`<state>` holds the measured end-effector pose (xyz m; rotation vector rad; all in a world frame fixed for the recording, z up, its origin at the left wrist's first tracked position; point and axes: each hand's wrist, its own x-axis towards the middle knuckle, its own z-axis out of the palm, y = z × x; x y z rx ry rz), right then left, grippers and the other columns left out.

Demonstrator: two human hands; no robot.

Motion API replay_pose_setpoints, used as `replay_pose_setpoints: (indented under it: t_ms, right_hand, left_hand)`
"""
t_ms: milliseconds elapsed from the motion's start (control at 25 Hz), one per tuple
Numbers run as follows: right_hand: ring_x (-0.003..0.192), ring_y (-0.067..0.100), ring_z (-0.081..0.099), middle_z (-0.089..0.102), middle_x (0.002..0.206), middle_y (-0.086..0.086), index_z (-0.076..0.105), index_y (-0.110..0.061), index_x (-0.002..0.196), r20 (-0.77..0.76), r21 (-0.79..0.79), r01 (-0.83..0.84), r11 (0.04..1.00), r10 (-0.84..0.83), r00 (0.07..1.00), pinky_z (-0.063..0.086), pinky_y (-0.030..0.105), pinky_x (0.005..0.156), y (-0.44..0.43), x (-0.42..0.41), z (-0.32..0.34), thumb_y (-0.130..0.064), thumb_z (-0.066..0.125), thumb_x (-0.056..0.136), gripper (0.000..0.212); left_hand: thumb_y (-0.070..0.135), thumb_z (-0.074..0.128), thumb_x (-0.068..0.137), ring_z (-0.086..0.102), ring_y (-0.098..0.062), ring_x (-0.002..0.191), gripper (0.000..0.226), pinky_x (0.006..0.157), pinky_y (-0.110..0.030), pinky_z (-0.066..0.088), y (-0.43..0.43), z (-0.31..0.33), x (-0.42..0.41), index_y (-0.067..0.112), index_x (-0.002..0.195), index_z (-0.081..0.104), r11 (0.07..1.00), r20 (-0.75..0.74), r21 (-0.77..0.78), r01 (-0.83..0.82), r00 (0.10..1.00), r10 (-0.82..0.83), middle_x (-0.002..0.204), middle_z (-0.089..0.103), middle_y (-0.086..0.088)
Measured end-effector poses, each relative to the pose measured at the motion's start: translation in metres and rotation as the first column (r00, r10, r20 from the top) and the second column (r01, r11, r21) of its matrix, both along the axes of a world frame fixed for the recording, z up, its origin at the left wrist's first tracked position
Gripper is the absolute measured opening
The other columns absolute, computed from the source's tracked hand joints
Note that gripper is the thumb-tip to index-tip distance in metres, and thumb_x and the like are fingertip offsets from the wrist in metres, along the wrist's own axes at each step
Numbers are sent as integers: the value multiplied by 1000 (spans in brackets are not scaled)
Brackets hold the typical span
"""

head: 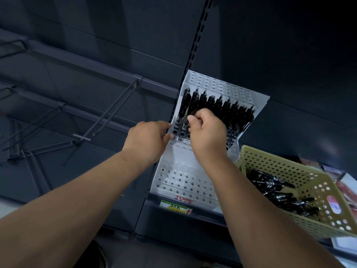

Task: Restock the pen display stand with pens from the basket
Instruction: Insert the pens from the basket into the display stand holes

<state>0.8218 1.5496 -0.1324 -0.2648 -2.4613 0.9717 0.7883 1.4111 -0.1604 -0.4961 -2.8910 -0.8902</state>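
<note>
A white tiered pen display stand (185, 167) with rows of holes sits on the shelf. Several black pens (222, 107) fill its upper tier; the lower tier's holes are bare. My left hand (148, 140) pinches the stand's left edge at the upper tier. My right hand (206, 132) is closed over the upper tier's front rows, thumb and fingers pinched on black pens there; which pen it holds is hidden. A yellow-green perforated basket (301, 171) to the right holds several loose black pens (280, 192).
Dark metal peg hooks (108, 111) jut out from the back panel on the left. A price label (175, 207) is fixed on the shelf edge below the stand. Some packaged goods (345, 182) lie behind the basket at far right.
</note>
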Motion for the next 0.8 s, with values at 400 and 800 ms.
replay_pose_setpoints:
  t_ms: [400, 800]
  right_hand:
    - [70, 16, 61, 68, 83, 0, 67, -10, 107, 94, -30, -32, 999, 35, 995, 51, 34, 65, 4, 9, 10, -21, 58, 96, 18]
    - [93, 8, 61, 65, 106, -4, 63, -16, 121, -4, -72, -64, 995, 64, 998, 53, 32, 89, 47, 65, 14, -14, 60, 94, 27]
  left_hand:
    - [37, 53, 94, 58, -25, 110, 39, 88, -38, 48, -3, 11, 10, 30, 132, 52, 999, 60, -32, 21, 998, -19, 117, 66, -1]
    - [33, 58, 93, 43, -26, 125, 53, 99, -34, 38, 32, 33, 64, 18, 141, 43, 997, -177, 7, 80, 981, -77, 136, 49, -7]
